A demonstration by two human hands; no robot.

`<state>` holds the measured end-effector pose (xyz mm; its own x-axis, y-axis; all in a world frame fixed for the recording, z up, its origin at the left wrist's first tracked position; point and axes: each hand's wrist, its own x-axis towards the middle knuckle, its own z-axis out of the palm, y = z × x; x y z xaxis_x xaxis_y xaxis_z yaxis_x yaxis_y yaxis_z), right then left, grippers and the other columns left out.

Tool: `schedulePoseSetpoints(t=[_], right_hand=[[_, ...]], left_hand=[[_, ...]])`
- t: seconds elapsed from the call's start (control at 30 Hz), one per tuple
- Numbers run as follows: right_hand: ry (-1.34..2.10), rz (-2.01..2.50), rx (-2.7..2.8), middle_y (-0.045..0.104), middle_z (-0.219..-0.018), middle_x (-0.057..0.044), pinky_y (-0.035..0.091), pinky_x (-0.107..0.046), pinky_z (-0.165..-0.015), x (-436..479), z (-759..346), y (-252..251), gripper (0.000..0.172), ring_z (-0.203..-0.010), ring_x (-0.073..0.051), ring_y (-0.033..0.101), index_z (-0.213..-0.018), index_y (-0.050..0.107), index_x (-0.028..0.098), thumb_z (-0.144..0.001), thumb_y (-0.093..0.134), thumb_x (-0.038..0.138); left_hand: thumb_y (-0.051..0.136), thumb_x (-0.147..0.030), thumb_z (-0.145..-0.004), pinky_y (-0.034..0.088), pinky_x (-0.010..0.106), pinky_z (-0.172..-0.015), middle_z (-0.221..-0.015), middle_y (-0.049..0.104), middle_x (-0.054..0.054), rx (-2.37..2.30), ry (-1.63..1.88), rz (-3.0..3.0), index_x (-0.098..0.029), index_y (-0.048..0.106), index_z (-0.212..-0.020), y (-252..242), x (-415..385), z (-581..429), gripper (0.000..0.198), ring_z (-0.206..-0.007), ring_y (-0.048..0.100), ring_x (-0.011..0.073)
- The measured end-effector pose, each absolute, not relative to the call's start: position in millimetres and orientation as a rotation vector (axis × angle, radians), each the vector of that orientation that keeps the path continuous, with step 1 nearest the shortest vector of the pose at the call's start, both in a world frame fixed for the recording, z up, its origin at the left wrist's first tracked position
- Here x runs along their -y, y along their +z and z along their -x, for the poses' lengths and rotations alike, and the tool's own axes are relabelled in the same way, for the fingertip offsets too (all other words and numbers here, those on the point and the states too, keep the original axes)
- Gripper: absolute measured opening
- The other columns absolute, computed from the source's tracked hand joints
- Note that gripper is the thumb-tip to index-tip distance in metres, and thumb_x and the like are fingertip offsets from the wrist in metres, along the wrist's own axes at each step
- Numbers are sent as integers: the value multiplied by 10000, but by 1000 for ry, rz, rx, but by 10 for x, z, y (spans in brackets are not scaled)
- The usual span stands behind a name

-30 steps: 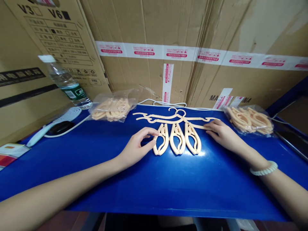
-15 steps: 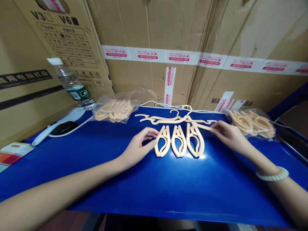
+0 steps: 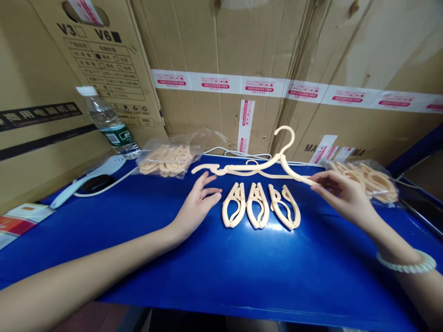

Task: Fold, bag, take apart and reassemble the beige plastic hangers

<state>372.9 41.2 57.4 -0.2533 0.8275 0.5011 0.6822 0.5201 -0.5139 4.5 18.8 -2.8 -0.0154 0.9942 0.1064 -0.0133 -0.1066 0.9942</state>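
Observation:
An unfolded cream plastic clothes hanger (image 3: 256, 166) is raised off the table, hook upward, its right arm pinched in my right hand (image 3: 337, 191). My left hand (image 3: 199, 200) is open, fingers apart, just below the hanger's left end; whether a fingertip touches it I cannot tell. Behind the raised one lies another unfolded hanger (image 3: 273, 175), partly covered. Three folded hangers lie in a row between my hands: the left folded hanger (image 3: 228, 216), the middle folded hanger (image 3: 252, 216) and the right folded hanger (image 3: 296, 214), which is slightly spread.
Bags of folded hangers stand at the back left (image 3: 166, 159) and right (image 3: 377, 184). A water bottle (image 3: 117, 133), a pale blue hairbrush (image 3: 90, 177) and a coloured packet (image 3: 24, 223) are at left. Cardboard boxes (image 3: 207, 41) wall the blue table (image 3: 242, 272), with a white cable along the back.
My right hand has lifted the unfolded hanger, its hook rising. My left hand has moved left, off the left folded hanger. The right folded hanger has shifted and spread a little.

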Motion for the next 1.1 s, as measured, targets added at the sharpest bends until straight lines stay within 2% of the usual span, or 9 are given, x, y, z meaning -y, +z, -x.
schedulePoseSetpoints(t=[0.13,0.27,0.4,0.53,0.7,0.8,0.9,1.1], right_hand=[[119,1196,2127,739,-947,-84,537,-328,-578,-333,-3633,574,292,-695,-218,659,-1031,685,213,-959,616,488],[90,1120,2215,726,-934,-65,505,-287,-542,-246,-3549,583,213,-701,-198,652,-1051,679,216,-996,595,404],[115,1032,2304,714,-948,-56,519,-287,-601,-184,-3479,579,163,-731,-191,658,-1076,673,229,-1021,569,341],[25,918,2412,700,-1002,-83,537,-345,-720,-187,-3454,579,195,-851,-232,656,-1169,665,237,-1034,536,294],[-297,888,2486,728,-1026,-91,516,-416,-766,-191,-3461,588,241,-858,-268,627,-1210,669,248,-1036,502,242],[-464,986,2452,742,-1056,-82,515,-367,-698,-151,-3478,554,248,-832,-254,675,-1184,681,245,-1033,484,221],[-676,1067,2435,749,-1121,-71,473,-329,-581,-105,-3487,519,286,-730,-228,697,-1167,683,232,-1020,446,166],[-964,1085,2408,761,-1122,-72,415,-337,-527,-71,-3477,525,354,-607,-204,662,-1135,698,200,-989,401,77]], left_hand=[[690,-314,-832,564,370,-939,-1570,359,125,-1101,1370,-1355,-267,404,-1367,0,-143,-62,609,-1070,668,195],[658,-291,-873,585,332,-860,-1469,498,113,-1018,1255,-1563,-294,327,-1487,24,-64,-77,698,-922,679,152],[602,-293,-931,566,352,-917,-1220,668,85,-998,1114,-1830,-247,490,-1435,22,-20,-63,519,-963,683,190],[551,-323,-975,511,382,-1032,-1223,693,70,-1043,1087,-1919,-238,627,-1292,14,-23,-31,337,-1097,664,224],[556,-353,-984,550,328,-920,-1145,713,48,-1069,1117,-1814,-246,623,-1290,-1,-28,-15,331,-947,694,189],[560,-361,-984,553,322,-895,-1087,719,44,-1066,1127,-1789,-236,615,-1296,2,-20,-18,340,-903,696,183],[566,-367,-981,547,322,-913,-1096,717,50,-1081,1143,-1800,-227,625,-1274,18,-12,-27,330,-945,692,194],[576,-383,-975,548,305,-895,-1111,713,51,-1102,1138,-1802,-225,622,-1271,43,-6,-33,339,-964,693,203]])
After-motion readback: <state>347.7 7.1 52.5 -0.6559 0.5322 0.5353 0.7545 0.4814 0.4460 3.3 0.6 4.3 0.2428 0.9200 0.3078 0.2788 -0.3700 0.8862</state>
